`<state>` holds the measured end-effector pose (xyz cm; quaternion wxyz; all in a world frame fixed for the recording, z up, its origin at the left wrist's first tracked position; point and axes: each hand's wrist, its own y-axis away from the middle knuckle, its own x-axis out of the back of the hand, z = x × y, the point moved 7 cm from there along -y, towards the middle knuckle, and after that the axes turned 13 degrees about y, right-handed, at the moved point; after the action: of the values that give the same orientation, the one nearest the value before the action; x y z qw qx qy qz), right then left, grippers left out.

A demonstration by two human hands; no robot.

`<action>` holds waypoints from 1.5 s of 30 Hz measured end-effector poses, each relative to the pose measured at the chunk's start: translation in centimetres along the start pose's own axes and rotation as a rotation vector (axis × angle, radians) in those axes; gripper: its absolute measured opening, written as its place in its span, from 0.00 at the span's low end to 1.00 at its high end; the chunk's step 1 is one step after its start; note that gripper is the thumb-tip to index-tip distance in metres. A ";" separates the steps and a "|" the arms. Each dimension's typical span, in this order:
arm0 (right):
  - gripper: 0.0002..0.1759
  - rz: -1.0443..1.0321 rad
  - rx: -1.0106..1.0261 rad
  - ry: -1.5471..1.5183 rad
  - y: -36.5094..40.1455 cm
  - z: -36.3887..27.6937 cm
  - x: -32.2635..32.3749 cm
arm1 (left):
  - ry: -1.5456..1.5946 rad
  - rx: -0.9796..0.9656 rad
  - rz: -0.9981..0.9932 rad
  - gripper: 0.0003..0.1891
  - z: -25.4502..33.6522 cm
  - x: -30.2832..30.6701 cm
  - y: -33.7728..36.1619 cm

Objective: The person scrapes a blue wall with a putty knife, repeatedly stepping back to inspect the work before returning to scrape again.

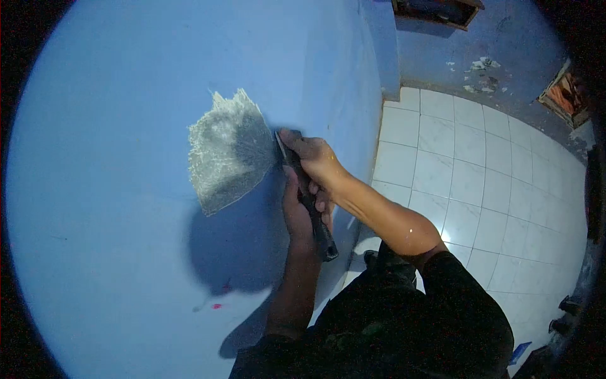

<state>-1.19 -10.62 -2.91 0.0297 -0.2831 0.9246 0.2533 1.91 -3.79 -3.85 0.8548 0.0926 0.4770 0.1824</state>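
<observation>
Both hands are on a scraper (307, 201) with a long black handle, held against the blue wall (126, 158). My right hand (320, 163) is wrapped round its upper part, the thumb stretched along the top near the blade. Below it, my left hand (298, 205) is closed against the handle from the left side, fingertips close to the blade end. The handle's butt sticks out beneath both hands. Just left of the blade is a bare grey-white patch (230, 151) with ragged edges, where the blue paint is gone.
White floor tiles (467, 164) stretch to the right of the wall. At the far end, a second blue wall (435, 60) has peeling spots. A wooden frame (565, 95) stands at the right, and a wooden shelf (435, 12) is at the top. A pink mark (217, 306) shows low on the near wall.
</observation>
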 end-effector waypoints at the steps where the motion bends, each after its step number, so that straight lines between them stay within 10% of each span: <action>1: 0.29 -0.010 0.031 -0.004 0.2 -0.2 -0.1 | -0.003 -0.007 -0.019 0.21 0.0 -0.4 -0.2; 41: 0.30 0.027 0.167 0.006 -3.3 0.5 1.9 | -0.178 -0.086 -0.005 0.22 -0.8 0.8 -3.2; 45: 0.28 -0.179 -0.138 -0.468 -4.3 9.3 3.0 | -0.533 0.135 0.421 0.22 -4.4 7.9 -1.3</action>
<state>-2.20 -10.67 -13.57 0.2456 -0.2991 0.8442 0.3708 2.26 -1.87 -12.82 0.8850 0.2897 0.2184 0.2920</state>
